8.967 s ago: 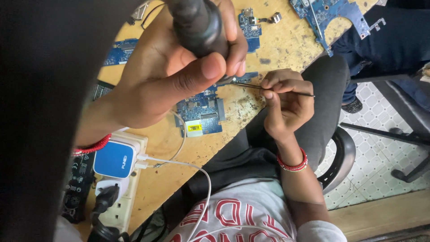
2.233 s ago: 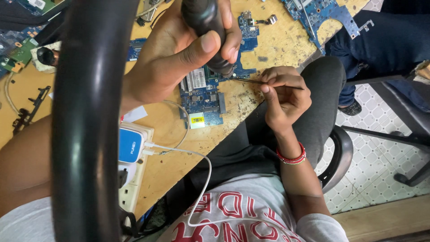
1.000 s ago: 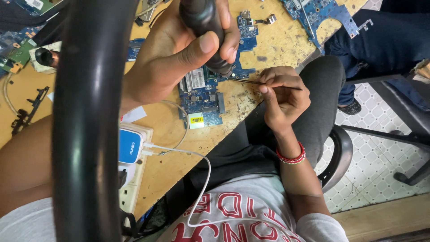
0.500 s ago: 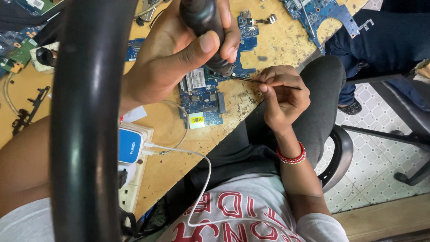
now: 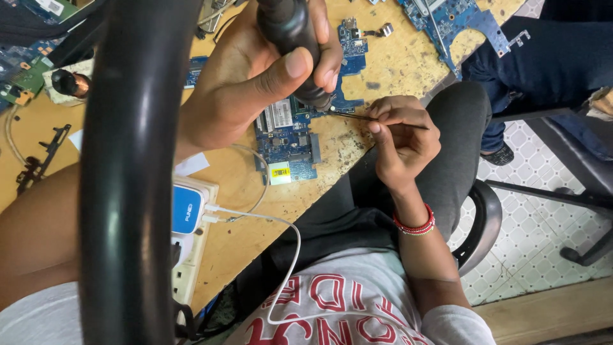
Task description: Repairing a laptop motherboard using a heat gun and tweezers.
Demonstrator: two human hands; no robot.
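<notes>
Since half a second ago almost nothing has shifted: both hands sit where they were, and the thin tool's tip has stayed at the board's right edge. The blue circuit board [image 5: 285, 137] lies flat on the scuffed yellow workbench [image 5: 383, 64], near its right-hand edge, with a yellow sticker on its near corner. The left hand [image 5: 255, 76] is wrapped tightly round a thick black tool handle [image 5: 290, 32], whose lower end meets the board's far right part. The right hand [image 5: 399, 134] pinches a thin dark probe [image 5: 377, 119] between thumb and fingers, its tip pointing left at the same spot. A red bracelet [image 5: 415, 225] circles the right wrist. Left of the board, a white-and-blue charger [image 5: 188, 207] sits in a power strip, its white cable [image 5: 287, 255] trailing near. A second blue board [image 5: 453, 19] lies at the far right.
</notes>
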